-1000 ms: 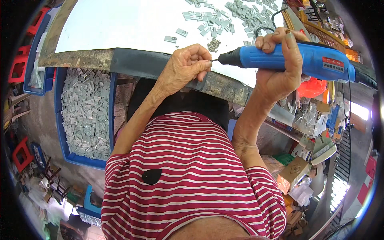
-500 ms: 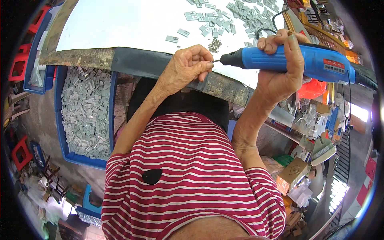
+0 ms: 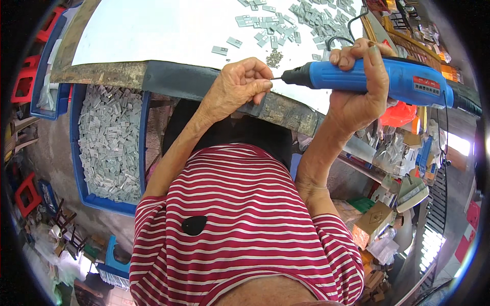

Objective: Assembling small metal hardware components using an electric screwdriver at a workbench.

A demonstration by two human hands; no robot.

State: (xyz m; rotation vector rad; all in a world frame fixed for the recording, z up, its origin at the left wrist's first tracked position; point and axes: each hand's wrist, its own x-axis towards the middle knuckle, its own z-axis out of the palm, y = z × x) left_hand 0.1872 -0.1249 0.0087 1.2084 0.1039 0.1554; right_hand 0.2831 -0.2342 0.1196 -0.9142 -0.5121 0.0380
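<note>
My right hand [image 3: 360,84] is wrapped round a blue electric screwdriver [image 3: 337,75], held level with its black nose toward the left. A thin bit [image 3: 277,78] sticks out of the nose and reaches the fingertips of my left hand [image 3: 237,86]. Those fingers are closed in a pinch at the bit's tip; whatever they hold is hidden behind them. Just beyond the bit, a small heap of screws [image 3: 274,58] lies on the white tabletop sheet [image 3: 148,35]. Farther back are many small grey rectangular parts [image 3: 273,23], some loose and some piled up.
Left of me, a blue tray [image 3: 76,153] holds many similar grey parts. The worn table edge [image 3: 107,73] runs in front of my body. A black cable [image 3: 352,25] loops behind the screwdriver. Cardboard boxes [image 3: 375,222] stand at the right, red stools [image 3: 26,81] at the far left.
The screwdriver has shifted very slightly to the right, and a little more of its bit shows. Both hands keep their hold.
</note>
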